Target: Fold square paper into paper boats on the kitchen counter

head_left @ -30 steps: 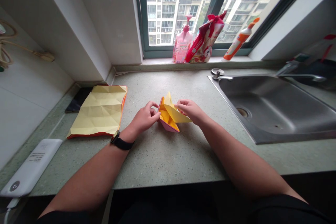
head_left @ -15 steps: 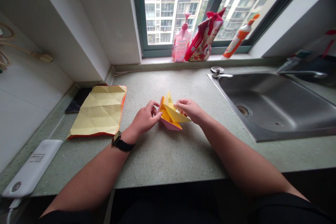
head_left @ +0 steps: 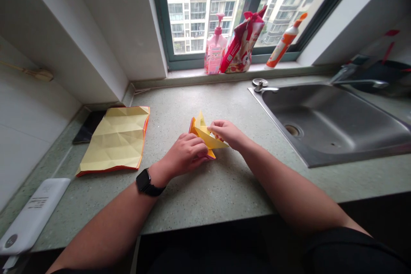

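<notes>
Two bare hands on one small folded paper form, which sits on the worktop to the left of the sink, near it but apart. Right hand, the closer to the sink: grip closed in a pinch, thumb and fingers on the upper edge of the pale yellow part. Left hand, farther left of the sink: fingers curled over the orange part. Its fingertips are hidden; cannot tell how far that grip is closed or how firmly it bears.

On handling, by judgement: left hand best serves as a steady, right hand as the mover. Pinch close to a crease rather than at a loose tip, since thin paper probably buckles there. Light pressure only; a hard squeeze could crush the raised point. Work the layers evenly, edges in line, and press a crease only when it lies true. Creased yellow paper, orange-red along its edges, lies well left of the sink, safely out of the way.
</notes>
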`<state>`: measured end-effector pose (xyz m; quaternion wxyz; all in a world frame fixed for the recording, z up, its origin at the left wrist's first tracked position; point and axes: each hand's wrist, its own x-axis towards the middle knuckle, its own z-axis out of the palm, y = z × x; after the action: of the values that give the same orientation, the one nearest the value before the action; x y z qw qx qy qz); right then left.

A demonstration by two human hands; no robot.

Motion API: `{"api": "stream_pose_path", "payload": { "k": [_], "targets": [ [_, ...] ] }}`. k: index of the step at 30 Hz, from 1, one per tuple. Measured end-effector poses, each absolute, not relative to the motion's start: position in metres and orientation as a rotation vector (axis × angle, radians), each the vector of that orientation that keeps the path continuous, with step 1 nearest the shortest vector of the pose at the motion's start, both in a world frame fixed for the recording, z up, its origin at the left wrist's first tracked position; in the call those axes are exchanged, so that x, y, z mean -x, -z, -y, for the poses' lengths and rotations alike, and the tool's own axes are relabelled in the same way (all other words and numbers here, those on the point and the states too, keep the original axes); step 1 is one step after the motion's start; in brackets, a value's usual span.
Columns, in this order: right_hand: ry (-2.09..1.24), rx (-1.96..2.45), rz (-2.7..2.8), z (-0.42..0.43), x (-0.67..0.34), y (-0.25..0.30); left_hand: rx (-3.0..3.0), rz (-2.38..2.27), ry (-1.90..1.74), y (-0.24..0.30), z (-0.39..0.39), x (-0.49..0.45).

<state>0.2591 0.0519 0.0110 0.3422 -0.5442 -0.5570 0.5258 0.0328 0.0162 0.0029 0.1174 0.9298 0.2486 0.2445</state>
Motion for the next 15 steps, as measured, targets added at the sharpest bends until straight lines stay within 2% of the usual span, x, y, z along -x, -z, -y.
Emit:
{"api": "stream_pose_path", "payload": {
  "k": [15],
  "targets": [
    [-1.419,1.385,1.404,-0.0528,-0.2565,-0.0089,-2.724,-0.699,-0.737,-0.0015,-0.0164,-0.035]
  ]
}}
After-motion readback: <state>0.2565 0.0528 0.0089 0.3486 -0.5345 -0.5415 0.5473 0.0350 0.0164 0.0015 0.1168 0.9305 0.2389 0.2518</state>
